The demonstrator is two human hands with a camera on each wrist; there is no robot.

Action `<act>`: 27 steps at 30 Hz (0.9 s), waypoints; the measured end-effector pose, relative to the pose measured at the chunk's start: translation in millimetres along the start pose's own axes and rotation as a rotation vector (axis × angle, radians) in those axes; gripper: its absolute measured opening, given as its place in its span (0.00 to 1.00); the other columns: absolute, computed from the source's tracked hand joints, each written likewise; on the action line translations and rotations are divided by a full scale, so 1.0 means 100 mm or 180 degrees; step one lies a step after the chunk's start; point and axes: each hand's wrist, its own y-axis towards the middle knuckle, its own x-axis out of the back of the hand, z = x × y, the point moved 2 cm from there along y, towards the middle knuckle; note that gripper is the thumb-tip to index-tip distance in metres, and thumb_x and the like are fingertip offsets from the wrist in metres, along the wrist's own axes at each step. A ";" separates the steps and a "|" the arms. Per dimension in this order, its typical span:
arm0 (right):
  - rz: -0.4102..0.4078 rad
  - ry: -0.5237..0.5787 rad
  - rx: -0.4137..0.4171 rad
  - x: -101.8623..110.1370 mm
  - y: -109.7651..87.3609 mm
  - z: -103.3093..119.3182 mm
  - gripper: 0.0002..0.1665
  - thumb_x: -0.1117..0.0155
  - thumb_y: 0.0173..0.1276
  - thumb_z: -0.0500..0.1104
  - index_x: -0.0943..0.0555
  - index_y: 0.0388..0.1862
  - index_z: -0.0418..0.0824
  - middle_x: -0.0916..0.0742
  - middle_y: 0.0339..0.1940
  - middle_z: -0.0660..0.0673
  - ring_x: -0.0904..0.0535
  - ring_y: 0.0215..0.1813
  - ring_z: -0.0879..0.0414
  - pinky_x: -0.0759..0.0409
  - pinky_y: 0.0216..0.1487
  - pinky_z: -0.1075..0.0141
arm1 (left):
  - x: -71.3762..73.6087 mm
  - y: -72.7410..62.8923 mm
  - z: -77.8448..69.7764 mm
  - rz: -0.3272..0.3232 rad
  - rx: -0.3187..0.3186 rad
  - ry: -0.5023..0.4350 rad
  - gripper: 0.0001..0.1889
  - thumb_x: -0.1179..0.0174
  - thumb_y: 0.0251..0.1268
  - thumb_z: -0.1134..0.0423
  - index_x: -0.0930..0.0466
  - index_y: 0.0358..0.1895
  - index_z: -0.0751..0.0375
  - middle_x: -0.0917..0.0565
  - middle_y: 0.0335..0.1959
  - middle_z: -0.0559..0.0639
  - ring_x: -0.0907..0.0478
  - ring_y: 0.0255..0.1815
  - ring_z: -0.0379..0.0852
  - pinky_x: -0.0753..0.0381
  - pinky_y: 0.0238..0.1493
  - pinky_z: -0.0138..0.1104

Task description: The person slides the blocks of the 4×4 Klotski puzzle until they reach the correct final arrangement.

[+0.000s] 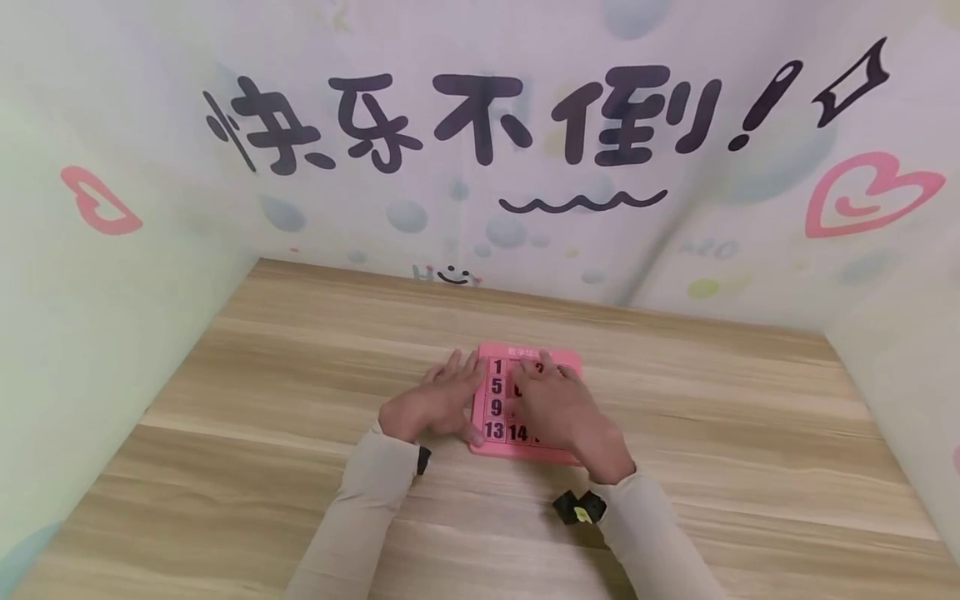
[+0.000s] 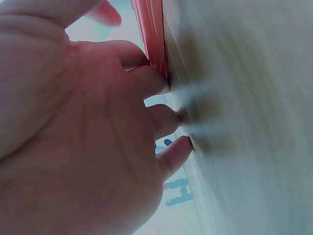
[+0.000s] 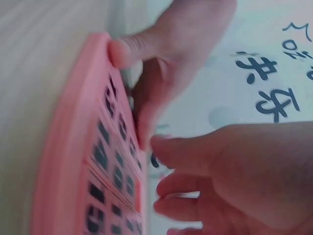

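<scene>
A pink number sliding puzzle [image 1: 517, 452] lies flat on the table. Its left column reads 1, 5, 9, 13 from top to bottom, and a 14 shows beside the 13; many other tiles are covered. My left hand [image 1: 442, 400] rests against the frame's left side, thumb at the near corner. In the left wrist view its fingertips touch the table beside the pink edge [image 2: 150, 34]. Over the tiles is my right hand [image 1: 558, 404], fingers bent slightly down at the upper rows. The right wrist view shows the puzzle's frame [image 3: 58, 166] from the side; exact fingertip contact is unclear.
The wood-grain table [image 1: 300, 350] extends around the puzzle. Behind it stands a pale printed wall [image 1: 465, 225] with black lettering, and further pale walls flank both sides. Black straps [image 1: 579, 507] show at the wrists.
</scene>
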 end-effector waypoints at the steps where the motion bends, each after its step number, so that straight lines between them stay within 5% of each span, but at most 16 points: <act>1: 0.0013 -0.0019 -0.0080 0.02 -0.01 -0.02 0.35 0.47 0.77 0.54 0.34 0.75 0.38 0.34 0.78 0.38 0.48 0.80 0.37 0.45 0.76 0.38 | 0.00 0.00 0.00 -0.0004 0.0000 -0.0019 0.62 0.27 0.51 0.50 0.64 0.81 0.59 0.66 0.82 0.54 0.76 0.81 0.55 0.70 0.80 0.49; 8: 0.0031 -0.0167 -0.0243 0.08 -0.05 -0.10 0.27 0.47 0.77 0.52 0.26 0.63 0.34 0.24 0.69 0.35 0.41 0.77 0.34 0.37 0.70 0.35 | 0.00 -0.01 0.00 -0.0028 -0.0003 -0.0068 0.63 0.26 0.50 0.51 0.65 0.81 0.59 0.66 0.82 0.54 0.76 0.81 0.55 0.71 0.80 0.49; 13: 0.0126 -0.0197 -0.0237 0.07 -0.07 -0.11 0.22 0.46 0.77 0.52 0.22 0.56 0.36 0.18 0.55 0.40 0.30 0.65 0.42 0.31 0.67 0.39 | -0.01 0.00 -0.01 -0.0015 -0.0012 -0.0113 0.63 0.26 0.50 0.51 0.65 0.81 0.59 0.68 0.82 0.53 0.78 0.81 0.54 0.73 0.80 0.48; 27: 0.0125 -0.0080 -0.0191 0.00 -0.02 -0.05 0.30 0.47 0.77 0.53 0.28 0.70 0.38 0.28 0.73 0.35 0.41 0.77 0.36 0.37 0.72 0.38 | -0.01 -0.02 -0.01 -0.0023 -0.0024 -0.0132 0.63 0.26 0.50 0.52 0.65 0.80 0.60 0.67 0.82 0.54 0.77 0.81 0.55 0.72 0.80 0.49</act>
